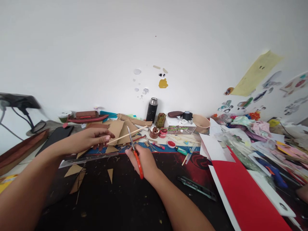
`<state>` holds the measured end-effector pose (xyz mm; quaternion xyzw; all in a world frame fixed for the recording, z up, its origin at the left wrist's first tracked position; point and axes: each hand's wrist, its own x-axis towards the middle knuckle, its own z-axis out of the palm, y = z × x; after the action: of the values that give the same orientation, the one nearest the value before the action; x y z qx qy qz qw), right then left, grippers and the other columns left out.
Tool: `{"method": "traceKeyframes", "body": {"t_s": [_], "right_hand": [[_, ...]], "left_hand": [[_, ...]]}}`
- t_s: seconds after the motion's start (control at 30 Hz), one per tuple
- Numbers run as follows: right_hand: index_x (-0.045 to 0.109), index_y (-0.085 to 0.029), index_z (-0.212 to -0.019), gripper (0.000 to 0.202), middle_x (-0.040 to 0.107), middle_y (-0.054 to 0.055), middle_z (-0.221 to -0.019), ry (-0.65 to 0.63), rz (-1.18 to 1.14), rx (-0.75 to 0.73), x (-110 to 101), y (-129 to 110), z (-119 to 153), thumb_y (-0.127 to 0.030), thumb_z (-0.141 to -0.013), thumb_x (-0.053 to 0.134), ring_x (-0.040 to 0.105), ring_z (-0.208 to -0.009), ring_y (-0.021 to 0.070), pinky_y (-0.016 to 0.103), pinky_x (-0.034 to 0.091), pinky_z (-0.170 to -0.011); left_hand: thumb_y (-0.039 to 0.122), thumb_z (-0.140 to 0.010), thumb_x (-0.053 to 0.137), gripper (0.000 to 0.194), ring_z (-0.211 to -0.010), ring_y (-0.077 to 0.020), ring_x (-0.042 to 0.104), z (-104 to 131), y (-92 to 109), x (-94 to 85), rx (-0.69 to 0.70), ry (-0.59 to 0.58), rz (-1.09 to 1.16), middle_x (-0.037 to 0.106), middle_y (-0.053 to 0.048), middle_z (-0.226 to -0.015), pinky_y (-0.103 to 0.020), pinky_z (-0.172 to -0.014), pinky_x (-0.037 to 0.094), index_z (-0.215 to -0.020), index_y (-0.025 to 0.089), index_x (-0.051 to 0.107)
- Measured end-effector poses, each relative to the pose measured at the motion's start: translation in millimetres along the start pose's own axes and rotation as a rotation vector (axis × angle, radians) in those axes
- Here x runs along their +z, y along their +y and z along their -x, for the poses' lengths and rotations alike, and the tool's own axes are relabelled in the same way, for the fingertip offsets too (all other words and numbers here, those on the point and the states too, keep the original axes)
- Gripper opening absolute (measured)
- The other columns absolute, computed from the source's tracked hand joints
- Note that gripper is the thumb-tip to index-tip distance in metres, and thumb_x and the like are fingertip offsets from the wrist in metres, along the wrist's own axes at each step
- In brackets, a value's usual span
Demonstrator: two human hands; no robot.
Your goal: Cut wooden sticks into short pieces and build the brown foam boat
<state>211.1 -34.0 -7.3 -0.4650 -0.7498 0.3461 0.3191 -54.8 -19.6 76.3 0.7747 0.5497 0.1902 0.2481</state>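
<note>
Left hand (92, 138) pinches a thin wooden stick (127, 135) above the tabletop (125, 199); right hand (141, 160) grips orange-handled scissors (134, 150), blades astride it at 12 o'clock. Risk: the cut end may fly off, or the blades may nick the left fingers (104, 138).

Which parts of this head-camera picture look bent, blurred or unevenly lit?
Head view: wide-lens distortion bows the table edge and stretches both forearms; lighting is soft and even, shadows faint; the left hand, wooden stick and scissors are fairly sharp; the right-hand clutter smears.
</note>
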Motion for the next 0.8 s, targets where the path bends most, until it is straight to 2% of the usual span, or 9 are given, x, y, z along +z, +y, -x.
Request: {"method": "traceKeyframes", "body": {"t_s": [0.1,0.2,0.37,0.47,0.53,0.63,0.8], "right_hand": [[0.077,-0.022,-0.097,0.033,0.069,0.000,-0.069,0.003,0.021,-0.001,1,0,-1,-0.053,-0.103,0.069,0.067,-0.065,0.0199,0.027,0.048,-0.068],[0.077,-0.021,-0.096,0.032,0.072,0.002,-0.074,0.002,0.038,-0.016,1,0,-2,-0.051,-0.102,0.070,0.067,-0.068,0.0196,0.028,0.048,-0.070],[0.078,-0.021,-0.100,0.032,0.073,0.002,-0.076,0.001,0.041,-0.018,1,0,-2,-0.051,-0.103,0.069,0.068,-0.071,0.0197,0.027,0.049,-0.073],[0.078,-0.020,-0.100,0.032,0.072,0.002,-0.074,0.000,0.049,-0.011,2,1,-1,-0.051,-0.103,0.069,0.066,-0.069,0.0195,0.027,0.048,-0.072],[0.078,-0.020,-0.100,0.032,0.072,0.001,-0.073,0.001,0.058,-0.007,2,1,-2,-0.051,-0.103,0.069,0.065,-0.067,0.0192,0.027,0.048,-0.070],[0.078,-0.020,-0.100,0.032,0.073,0.002,-0.076,0.004,0.059,-0.025,2,1,-2,-0.051,-0.104,0.068,0.066,-0.068,0.0195,0.028,0.048,-0.071],[0.078,-0.019,-0.100,0.032,0.076,0.005,-0.082,-0.010,0.071,-0.038,2,1,-2,-0.050,-0.104,0.069,0.070,-0.074,0.0208,0.028,0.049,-0.073]], "left_hand": [[0.063,-0.101,0.046,0.055,-0.087,-0.0256,0.072,-1,-4,0.3,-0.059,-0.099,0.111,0.077,-0.010,-0.102,-0.036,-0.077,0.056,-0.122,0.019,0.073],[0.063,-0.104,0.041,0.059,-0.082,-0.0244,0.071,-1,-8,0.6,-0.087,-0.094,0.160,0.075,-0.011,-0.099,-0.036,-0.074,0.055,-0.126,0.016,0.069],[0.064,-0.105,0.041,0.059,-0.082,-0.0236,0.070,-1,-5,2.3,-0.076,-0.086,0.156,0.075,-0.010,-0.100,-0.035,-0.074,0.056,-0.123,0.016,0.070],[0.066,-0.101,0.048,0.057,-0.095,-0.0263,0.072,-3,3,8.2,-0.014,-0.049,0.092,0.077,-0.009,-0.106,-0.037,-0.084,0.056,-0.120,0.018,0.072],[0.069,-0.098,0.052,0.057,-0.098,-0.0272,0.072,-6,10,14.7,0.004,-0.018,0.067,0.079,-0.008,-0.106,-0.037,-0.085,0.055,-0.123,0.021,0.073],[0.070,-0.095,0.054,0.058,-0.085,-0.0258,0.072,-10,19,25.3,-0.022,0.039,0.002,0.078,-0.006,-0.092,-0.033,-0.073,0.052,-0.124,0.023,0.073],[0.068,-0.096,0.051,0.052,-0.075,-0.0233,0.067,-14,20,37.5,0.011,0.152,-0.117,0.076,-0.004,-0.083,-0.030,-0.064,0.043,-0.104,0.023,0.076]]}}
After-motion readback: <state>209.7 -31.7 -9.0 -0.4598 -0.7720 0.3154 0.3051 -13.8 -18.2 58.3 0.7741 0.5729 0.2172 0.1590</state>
